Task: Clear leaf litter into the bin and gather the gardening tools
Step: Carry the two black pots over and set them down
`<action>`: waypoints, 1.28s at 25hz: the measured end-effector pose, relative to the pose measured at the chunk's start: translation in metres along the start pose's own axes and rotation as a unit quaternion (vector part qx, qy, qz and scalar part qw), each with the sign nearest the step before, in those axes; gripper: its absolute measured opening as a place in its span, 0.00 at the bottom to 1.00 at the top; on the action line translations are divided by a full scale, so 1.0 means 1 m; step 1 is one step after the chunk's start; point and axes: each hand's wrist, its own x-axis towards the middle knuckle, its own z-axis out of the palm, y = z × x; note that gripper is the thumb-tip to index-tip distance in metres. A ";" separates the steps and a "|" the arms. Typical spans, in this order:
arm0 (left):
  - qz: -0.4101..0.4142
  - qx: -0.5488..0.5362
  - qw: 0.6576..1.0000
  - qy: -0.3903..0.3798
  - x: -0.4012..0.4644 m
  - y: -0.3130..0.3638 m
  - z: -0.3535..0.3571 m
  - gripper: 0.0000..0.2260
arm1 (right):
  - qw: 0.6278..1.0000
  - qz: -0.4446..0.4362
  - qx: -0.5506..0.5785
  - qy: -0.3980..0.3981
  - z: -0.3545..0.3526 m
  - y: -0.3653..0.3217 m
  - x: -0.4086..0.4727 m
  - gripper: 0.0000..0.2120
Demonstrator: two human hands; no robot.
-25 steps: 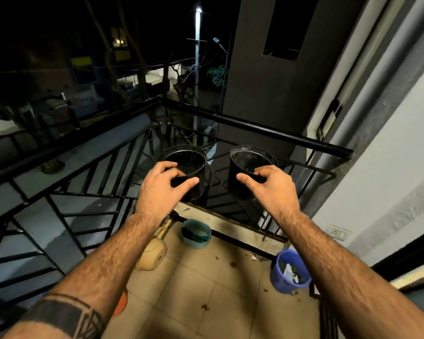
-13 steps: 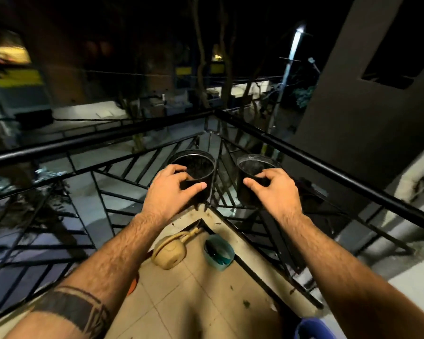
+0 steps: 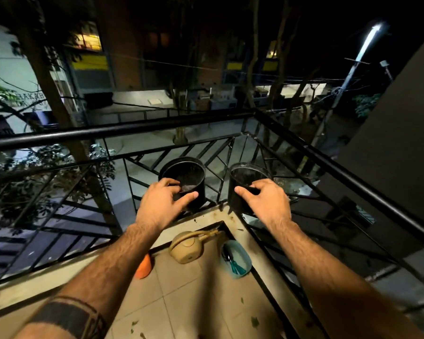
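Left hand (image 3: 162, 203) grips left pot (image 3: 183, 178) rim; right hand (image 3: 264, 198) grips right pot (image 3: 247, 178). Tool tub (image 3: 236, 259) at 6 o'clock, nearer right hand.

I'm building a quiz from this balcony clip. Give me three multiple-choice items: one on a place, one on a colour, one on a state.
1. Where does the tan watering can lie?
A. on the floor tiles, in the corner
B. on the handrail
C. inside a pot

2. What colour is the tub holding the tools?
A. red
B. teal
C. white

3. What are the hands doing?
A. hanging idle
B. each gripping a black pot
C. both on one pot

Key: 1 A, the watering can lies below the railing corner; 2 B, the tub is teal; 3 B, left hand grips the left pot, right hand the right pot.
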 end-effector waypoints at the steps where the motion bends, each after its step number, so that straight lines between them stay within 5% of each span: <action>1: -0.011 0.002 1.000 0.002 0.002 -0.006 0.005 0.31 | 1.000 -0.002 -0.005 -0.007 0.005 0.000 0.004 0.27; 17: -0.195 0.031 0.979 -0.051 -0.030 0.039 0.144 0.26 | 0.974 -0.117 -0.007 -0.195 0.073 0.110 0.050 0.18; 32: -0.150 0.082 0.982 -0.080 -0.012 -0.167 0.398 0.25 | 0.965 -0.177 -0.029 -0.189 0.416 0.230 0.036 0.16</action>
